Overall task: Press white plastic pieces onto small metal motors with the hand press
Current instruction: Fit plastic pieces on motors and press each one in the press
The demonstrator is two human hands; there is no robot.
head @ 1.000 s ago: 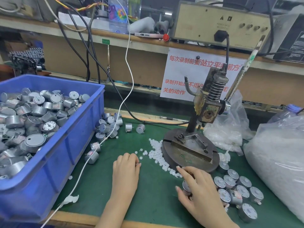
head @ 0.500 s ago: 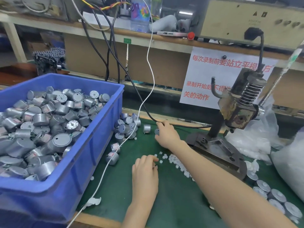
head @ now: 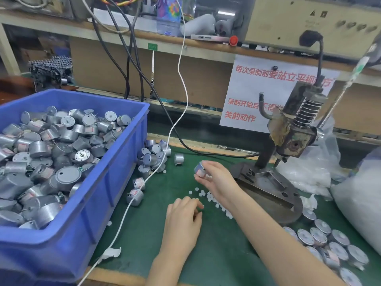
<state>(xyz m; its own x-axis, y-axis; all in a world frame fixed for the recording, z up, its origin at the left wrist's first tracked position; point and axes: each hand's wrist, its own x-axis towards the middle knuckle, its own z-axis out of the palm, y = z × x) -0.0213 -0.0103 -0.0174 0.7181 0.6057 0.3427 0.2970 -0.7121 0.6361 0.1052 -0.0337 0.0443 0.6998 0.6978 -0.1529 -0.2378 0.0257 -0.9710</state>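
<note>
The motor (head: 199,169) gripped in the right hand (head: 216,179) was judged best seated squarely on the press (head: 267,189); the hold of the left hand (head: 182,221) was undetermined.

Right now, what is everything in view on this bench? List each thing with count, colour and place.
bin: one, blue, left side.
binned motors: many, silver, heaped in the bin.
loose motors: a cluster, silver, on the mat beside the bin.
held motor: one, silver, in the right hand.
plastic pieces: many, white, scattered on the mat by the press base.
hand press: one, dark metal, right of centre.
flat motors: a group, silver, bottom right.
bags: at least two, clear, far right.
mat: one, green, covering the bench.
left hand: one, fingers curled beside the pieces; holding one, cannot tell.
right hand: one, fingers gripping the held motor.
</note>
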